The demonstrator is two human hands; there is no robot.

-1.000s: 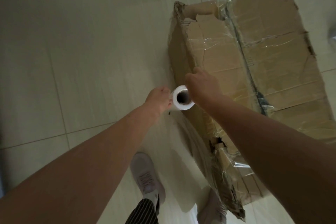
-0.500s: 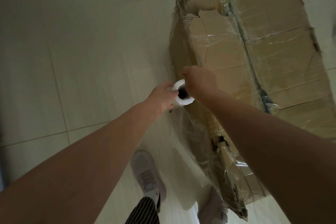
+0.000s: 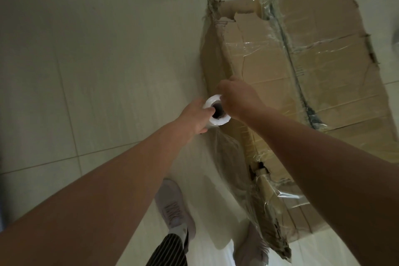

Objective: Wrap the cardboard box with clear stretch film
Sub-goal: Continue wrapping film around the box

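Cardboard box (image 3: 323, 93): on the tiled floor (image 3: 97, 49), long and battered, torn at the far-left corner and along the near end. Already under creased clear film across the top and near end.
Film web (image 3: 228, 157): stretched from the roll down toward the near-left corner, hanging just off the left side wall.
Stretch film roll (image 3: 218, 115): upright, core hole facing up, just beside the box's left top edge, roughly midway along.
Left grip (image 3: 195, 117): wrapped round the roll's outer side, thumb at the rim of the core.
Right grip (image 3: 239, 101): curled over the roll's top on the box side, fingertips on the white rim, palm side hidden.
Step in hand, as judged: running film along the left side toward the far end.
Doing it well: hold the roll upright and close to the wall. Allow free turning of the core inside both grips rather than clamping. Pull with steady tension to lay the web flat. Overlap the band already laid. Ease round the torn far corner to avoid snagging or splitting film on ragged card.
Footing: pale shoes (image 3: 172, 207) by the near-left corner, close under the loose web; worth stepping clear.
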